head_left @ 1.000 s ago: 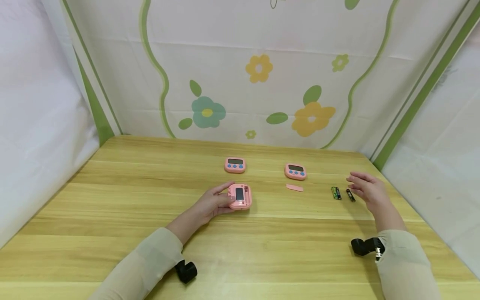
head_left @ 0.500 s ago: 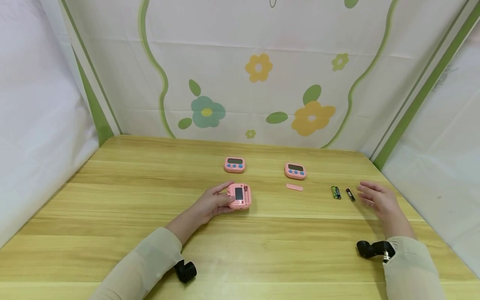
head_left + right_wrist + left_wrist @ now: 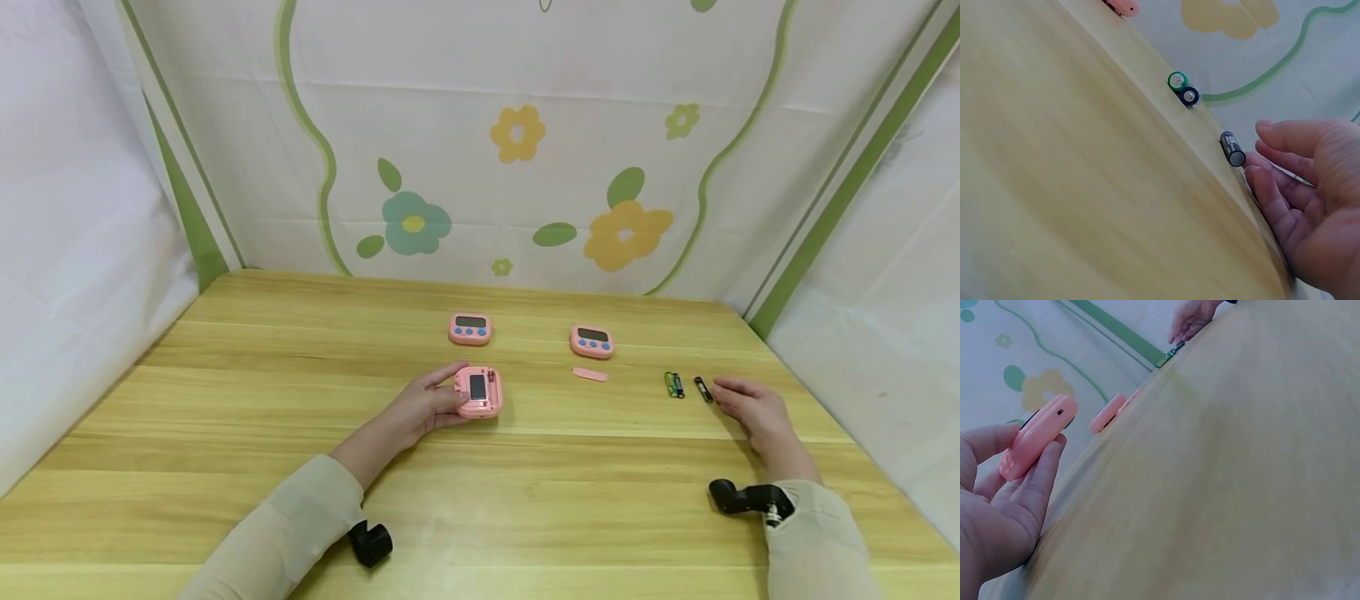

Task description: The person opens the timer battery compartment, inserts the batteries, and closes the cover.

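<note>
The back-facing timer [image 3: 478,392] is pink with a dark rectangular panel. Beyond it, the rear timer [image 3: 470,330] is pink with a dark grey display and three blue buttons; the second upright-facing timer [image 3: 592,342], beyond it to the right, matches. Right of the back-facing timer, the battery cover [image 3: 590,375] is plain pink; farther right come a green battery [image 3: 670,385], a dark blue battery [image 3: 679,386] and a mostly black battery [image 3: 702,390]. Beneath it, the bench [image 3: 562,500] has streaky yellow wood grain. The cloth backdrop [image 3: 420,125] behind it is white with green wavy lines, leaves, and yellow, teal and green flowers.

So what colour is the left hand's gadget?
The gadget is mostly pink, clearest in the left wrist view.
</note>
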`<act>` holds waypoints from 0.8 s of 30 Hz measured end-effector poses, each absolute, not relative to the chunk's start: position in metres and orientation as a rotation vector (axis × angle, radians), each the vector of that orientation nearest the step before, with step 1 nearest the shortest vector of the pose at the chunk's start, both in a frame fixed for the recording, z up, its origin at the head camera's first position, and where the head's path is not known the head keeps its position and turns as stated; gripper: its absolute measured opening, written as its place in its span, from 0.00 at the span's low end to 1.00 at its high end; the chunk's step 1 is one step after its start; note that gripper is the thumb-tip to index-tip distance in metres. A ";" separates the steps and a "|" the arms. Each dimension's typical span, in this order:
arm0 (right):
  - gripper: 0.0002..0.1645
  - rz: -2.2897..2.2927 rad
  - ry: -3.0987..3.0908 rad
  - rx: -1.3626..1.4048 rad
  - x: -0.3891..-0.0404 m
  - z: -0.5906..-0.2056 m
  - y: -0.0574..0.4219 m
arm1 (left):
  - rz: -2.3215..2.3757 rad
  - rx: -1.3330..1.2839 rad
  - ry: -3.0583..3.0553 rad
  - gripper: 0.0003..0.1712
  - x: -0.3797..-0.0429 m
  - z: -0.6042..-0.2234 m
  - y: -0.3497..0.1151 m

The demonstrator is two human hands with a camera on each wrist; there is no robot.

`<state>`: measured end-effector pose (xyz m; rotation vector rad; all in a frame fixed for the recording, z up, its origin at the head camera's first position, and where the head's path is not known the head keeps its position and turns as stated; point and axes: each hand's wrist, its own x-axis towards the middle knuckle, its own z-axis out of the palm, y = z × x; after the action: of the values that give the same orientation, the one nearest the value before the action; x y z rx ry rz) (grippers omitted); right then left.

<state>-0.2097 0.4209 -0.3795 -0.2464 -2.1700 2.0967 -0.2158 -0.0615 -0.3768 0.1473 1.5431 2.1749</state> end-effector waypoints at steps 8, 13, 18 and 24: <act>0.08 1.890 -2.306 -0.314 -0.209 -0.380 0.416 | 2.172 0.145 1.542 0.34 -0.216 -0.376 -0.062; 0.13 1.722 -2.423 -0.353 -0.210 -0.381 0.415 | 2.168 0.151 1.546 0.34 -0.217 -0.377 -0.062; 0.23 1.544 -2.531 -0.395 -0.212 -0.381 0.412 | 2.166 0.158 1.542 0.34 -0.217 -0.377 -0.063; 0.27 1.427 -2.593 -0.431 -0.214 -0.383 0.411 | 2.161 0.159 1.542 0.35 -0.217 -0.377 -0.062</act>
<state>-0.2139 0.4109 -0.3827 -0.4311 -2.5930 1.4269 -0.2166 -0.0622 -0.3768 0.1588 1.5419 2.1607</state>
